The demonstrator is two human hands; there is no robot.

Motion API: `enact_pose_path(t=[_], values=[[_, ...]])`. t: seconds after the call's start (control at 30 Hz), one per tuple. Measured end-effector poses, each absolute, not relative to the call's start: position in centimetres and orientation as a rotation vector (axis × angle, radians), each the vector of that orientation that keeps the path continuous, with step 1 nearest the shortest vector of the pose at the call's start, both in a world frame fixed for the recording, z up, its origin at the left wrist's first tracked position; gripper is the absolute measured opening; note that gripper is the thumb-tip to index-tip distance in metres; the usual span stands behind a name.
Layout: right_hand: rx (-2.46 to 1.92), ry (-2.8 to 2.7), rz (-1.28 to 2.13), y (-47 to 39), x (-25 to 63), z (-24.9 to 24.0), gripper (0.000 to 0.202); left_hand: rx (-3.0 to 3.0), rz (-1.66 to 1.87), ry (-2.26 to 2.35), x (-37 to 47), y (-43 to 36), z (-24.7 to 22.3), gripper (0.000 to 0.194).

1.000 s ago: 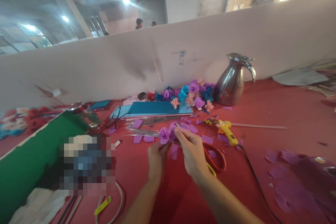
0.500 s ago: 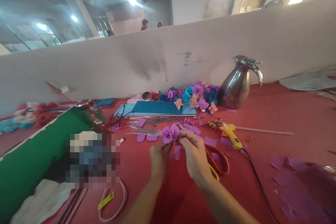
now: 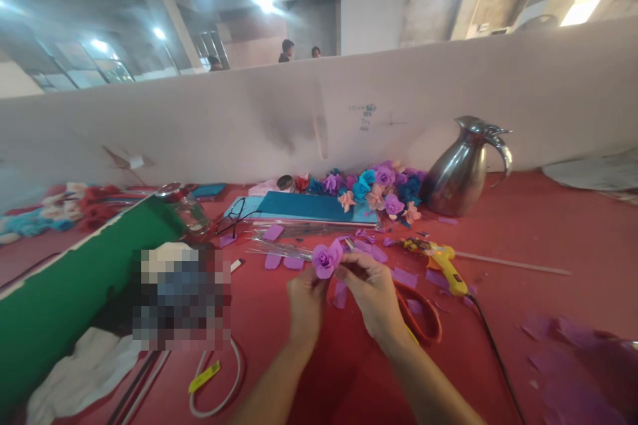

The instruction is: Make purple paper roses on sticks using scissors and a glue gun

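Observation:
A purple paper flower [image 3: 325, 261] stands upright in front of me, held from below by my left hand [image 3: 305, 305], whose fingers are closed around its base. My right hand [image 3: 373, 289] pinches a purple petal [image 3: 335, 252] at the flower's right side. Behind the hands lie thin wires [image 3: 284, 250] and cut purple paper pieces [image 3: 273, 232]. Scissors with red handles [image 3: 423, 312] lie partly under my right hand. To the right rests a yellow glue gun [image 3: 448, 269] with a glue stick in its back.
Finished paper flowers [image 3: 383, 189] are heaped at the back beside a steel jug [image 3: 458, 169]. Blue sheets [image 3: 304, 202] and eyeglasses [image 3: 238, 216] lie left of them. A green board [image 3: 90, 285], a glass jar [image 3: 192, 212] and a white cable [image 3: 238, 365] are at left.
The view has shifted, so everything sits slightly right and lower. The flower has turned in my left hand, and its centre faces me more; my right fingers stay at its edge.

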State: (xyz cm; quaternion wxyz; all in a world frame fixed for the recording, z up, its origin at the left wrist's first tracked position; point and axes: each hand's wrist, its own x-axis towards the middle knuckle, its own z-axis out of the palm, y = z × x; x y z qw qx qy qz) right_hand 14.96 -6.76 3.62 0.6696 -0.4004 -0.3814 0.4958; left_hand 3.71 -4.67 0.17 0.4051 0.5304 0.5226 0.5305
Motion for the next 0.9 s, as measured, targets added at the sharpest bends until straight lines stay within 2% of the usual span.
enact_pose_path(t=[0.3,0.53,0.67,0.9], values=[[-0.899,-1.023,1.065,-6.5,15.5,3.8,0.006,1.54,1.38,1.37,3.4,-4.9,0.6,0.018],[-0.883,-1.067,1.073,-6.0,16.0,3.0,0.015,1.737,1.415,1.32,3.5,-4.8,1.4,0.019],[-0.926,-1.19,0.956,-6.1,15.9,2.9,0.008,1.761,1.436,1.302,3.6,-5.0,1.5,0.024],[-0.984,-1.194,0.836,-6.5,15.4,3.0,0.009,1.682,1.462,1.27,3.8,-5.2,1.3,0.027]])
